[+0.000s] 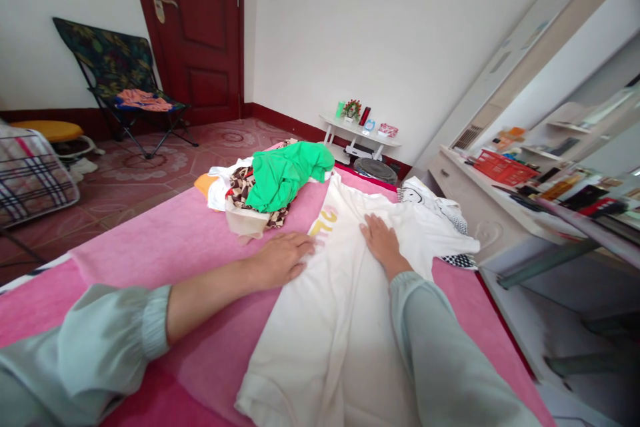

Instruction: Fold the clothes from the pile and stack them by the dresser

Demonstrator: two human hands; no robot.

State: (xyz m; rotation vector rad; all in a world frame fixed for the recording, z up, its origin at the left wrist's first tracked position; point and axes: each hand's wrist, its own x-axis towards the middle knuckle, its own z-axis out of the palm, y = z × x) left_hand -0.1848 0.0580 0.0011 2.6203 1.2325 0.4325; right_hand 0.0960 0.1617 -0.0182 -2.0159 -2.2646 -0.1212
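Observation:
A white T-shirt with yellow lettering near its left edge lies spread lengthwise before me, its fabric creased down the middle. My left hand rests at the shirt's left edge, palm down, fingers stretched over the cloth beside the lettering. On the upper middle of the shirt lies my right hand, flat with its fingers apart. One sleeve reaches out to the right, partly over a black-and-white patterned garment. Neither hand grips anything that I can see.
A clothes heap with a green garment on top sits at the far left of the pink bedspread. Behind stand a folding chair, a red door and a low white shelf. A dressing table borders the right.

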